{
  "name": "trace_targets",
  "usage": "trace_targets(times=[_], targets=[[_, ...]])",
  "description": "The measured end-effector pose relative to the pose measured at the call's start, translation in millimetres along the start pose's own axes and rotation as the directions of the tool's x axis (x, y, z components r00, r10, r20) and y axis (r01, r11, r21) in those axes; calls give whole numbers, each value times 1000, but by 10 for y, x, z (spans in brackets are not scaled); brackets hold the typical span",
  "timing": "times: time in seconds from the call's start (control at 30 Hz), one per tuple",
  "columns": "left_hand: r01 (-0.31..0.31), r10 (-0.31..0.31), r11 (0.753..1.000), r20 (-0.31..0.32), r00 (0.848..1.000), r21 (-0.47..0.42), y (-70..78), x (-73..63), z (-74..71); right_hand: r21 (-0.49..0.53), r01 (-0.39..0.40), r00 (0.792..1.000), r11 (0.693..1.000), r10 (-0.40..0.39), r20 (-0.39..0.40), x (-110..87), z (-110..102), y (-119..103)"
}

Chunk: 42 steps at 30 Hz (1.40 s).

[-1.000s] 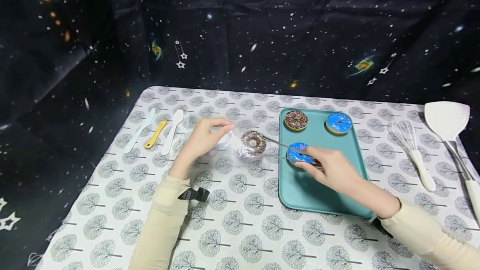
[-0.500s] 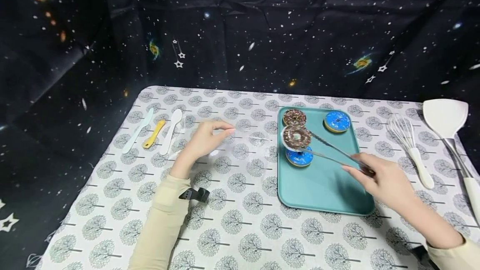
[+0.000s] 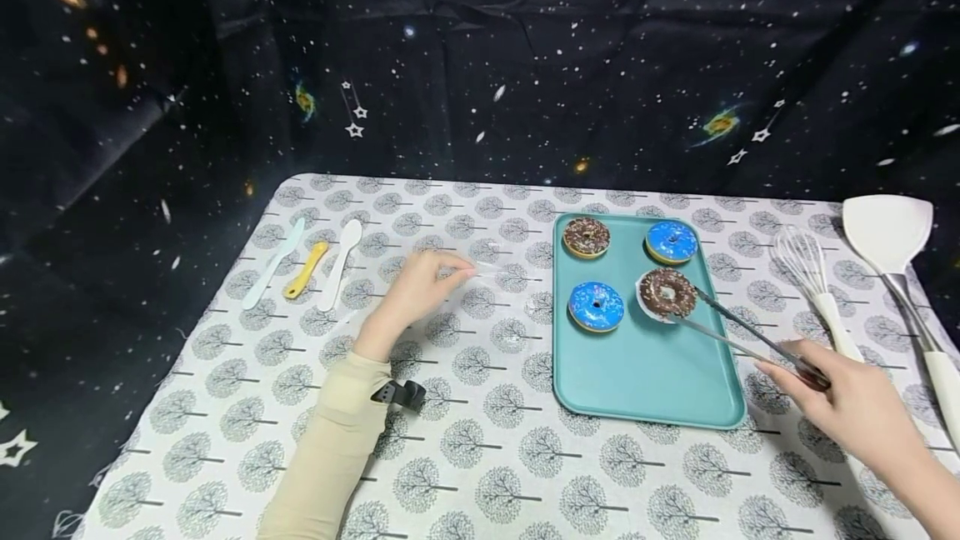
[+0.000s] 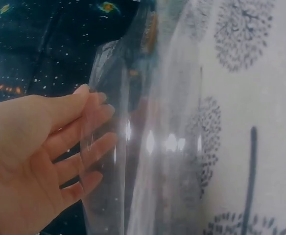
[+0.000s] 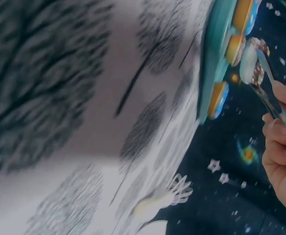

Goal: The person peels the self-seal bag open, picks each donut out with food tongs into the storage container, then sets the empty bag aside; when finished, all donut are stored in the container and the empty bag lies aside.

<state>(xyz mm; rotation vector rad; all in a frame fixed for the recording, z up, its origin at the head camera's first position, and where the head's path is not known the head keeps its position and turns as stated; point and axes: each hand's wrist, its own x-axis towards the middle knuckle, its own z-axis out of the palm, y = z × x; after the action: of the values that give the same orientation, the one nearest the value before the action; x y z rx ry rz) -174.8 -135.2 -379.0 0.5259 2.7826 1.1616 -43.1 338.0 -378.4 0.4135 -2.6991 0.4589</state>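
Note:
My right hand [image 3: 855,398] grips metal tongs [image 3: 750,329] near their closed end. Between the tong tips is a doughnut [image 3: 656,280] with chocolate icing, sprinkles and a white underside, held over the teal tray [image 3: 645,386]. The right wrist view shows this doughnut [image 5: 249,61] raised off the tray. My left hand [image 3: 420,290] pinches the edge of a clear plastic bag [image 4: 148,191] between thumb and forefinger, left of the tray. In the left wrist view the other fingers show behind the transparent film. The bag is barely visible from the head.
On the tray lie a chocolate doughnut [image 3: 587,237] and two blue doughnuts [image 3: 671,242]. A pale green knife [image 3: 273,263], yellow-handled utensil [image 3: 306,270] and white spoon [image 3: 341,265] lie at left. A whisk [image 3: 806,265] and white spatula [image 3: 887,232] lie at right.
My right hand has moved right with the tongs, carrying the chocolate doughnut away from the plastic bag to over the tray. My left hand has stayed almost in place, pinching the bag.

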Motion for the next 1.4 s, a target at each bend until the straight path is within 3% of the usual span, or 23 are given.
trace_targets(times=[0.3, 0.4, 0.6, 0.83, 0.93, 1.03, 1.23, 1.4], targets=[[62, -62, 997, -12, 998, 51, 4, 26, 152, -40, 23, 999, 999, -22, 41, -138, 3, 145], [81, -81, 995, 5, 997, 62, 4, 48, 191, -37, -19, 994, 999, 23, 103, -145, 21, 168], [53, -66, 994, 137, 988, 99, -50, 52, 214, -21, -166, 950, 986, 166, 263, -189, 48, 176], [4, -31, 992, 220, 975, 125, -88, 28, 199, -24, -260, 932, 965, 257, 256, -259, -47, 199], [-30, -24, 981, 275, 961, 191, -76, 10, 198, -57, -335, 904, 941, 337, 261, -261, -102, 205], [-49, -30, 970, 315, 949, 239, -69, 6, 208, -93, -421, 860, 902, 429, 275, -226, -125, 233], [-31, -47, 969, 307, 951, 245, -56, 7, 233, -145, -495, 797, 857, 514, 316, -47, -85, 336], [-28, -36, 978, 301, 953, 205, -73, -2, 223, -145, -480, 791, 865, 499, 354, 178, 37, 388]])
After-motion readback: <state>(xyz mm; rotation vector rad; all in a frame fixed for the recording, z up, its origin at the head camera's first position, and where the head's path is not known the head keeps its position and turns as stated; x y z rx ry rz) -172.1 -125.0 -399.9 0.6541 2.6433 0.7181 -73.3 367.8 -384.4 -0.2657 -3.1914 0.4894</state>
